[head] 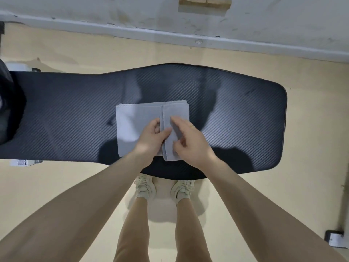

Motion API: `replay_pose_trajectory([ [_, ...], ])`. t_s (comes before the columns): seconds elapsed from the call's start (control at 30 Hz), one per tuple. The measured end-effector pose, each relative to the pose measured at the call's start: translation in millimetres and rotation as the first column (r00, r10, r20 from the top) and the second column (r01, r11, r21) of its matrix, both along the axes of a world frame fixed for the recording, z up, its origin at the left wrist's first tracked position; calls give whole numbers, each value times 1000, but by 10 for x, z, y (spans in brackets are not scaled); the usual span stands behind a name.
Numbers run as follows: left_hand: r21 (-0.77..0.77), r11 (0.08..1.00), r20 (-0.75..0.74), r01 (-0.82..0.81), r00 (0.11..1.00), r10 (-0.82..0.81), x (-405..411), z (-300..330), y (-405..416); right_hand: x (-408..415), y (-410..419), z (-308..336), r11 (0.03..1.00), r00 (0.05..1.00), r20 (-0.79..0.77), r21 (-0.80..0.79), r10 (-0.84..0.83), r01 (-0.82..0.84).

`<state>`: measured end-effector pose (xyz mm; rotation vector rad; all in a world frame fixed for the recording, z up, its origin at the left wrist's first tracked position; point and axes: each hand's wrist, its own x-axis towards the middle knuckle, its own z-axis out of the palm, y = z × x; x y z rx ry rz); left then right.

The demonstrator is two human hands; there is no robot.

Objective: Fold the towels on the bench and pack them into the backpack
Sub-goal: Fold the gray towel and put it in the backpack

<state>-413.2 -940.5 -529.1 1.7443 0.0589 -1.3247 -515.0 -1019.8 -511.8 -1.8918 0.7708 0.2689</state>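
Observation:
A light grey towel (pixel 132 121) lies partly folded in the middle of the dark, ribbed bench (pixel 236 103). Its right part is folded over into a narrower strip (pixel 175 110). My left hand (pixel 151 137) rests on the towel at the edge of that fold, fingers curled against the strip. My right hand (pixel 190 138) lies on the strip, pinching its cloth between thumb and fingers. A dark backpack (pixel 7 103) shows only partly at the left edge, on the bench's left end.
The bench runs left to right over a beige floor, with a white wall and baseboard (pixel 170 35) beyond it. My feet in pale shoes (pixel 145 188) stand at the bench's near edge. A small grey box (pixel 335 239) sits on the floor at lower right.

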Motion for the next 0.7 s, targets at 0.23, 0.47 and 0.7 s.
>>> replay_pose_trajectory([
  [0.23, 62, 986, 202, 157, 965, -166, 129, -148, 116, 93, 63, -348, 780, 882, -223, -411, 416, -472],
  [0.47, 425, 873, 591, 237, 658, -466, 407, -192, 326, 170, 145, -558, 765, 878, -295, -436, 376, -474],
  [0.7, 604, 777, 398, 177, 777, -487, 713, -206, 625, 248, 247, -606, 695, 834, -427, -480, 348, -536],
])
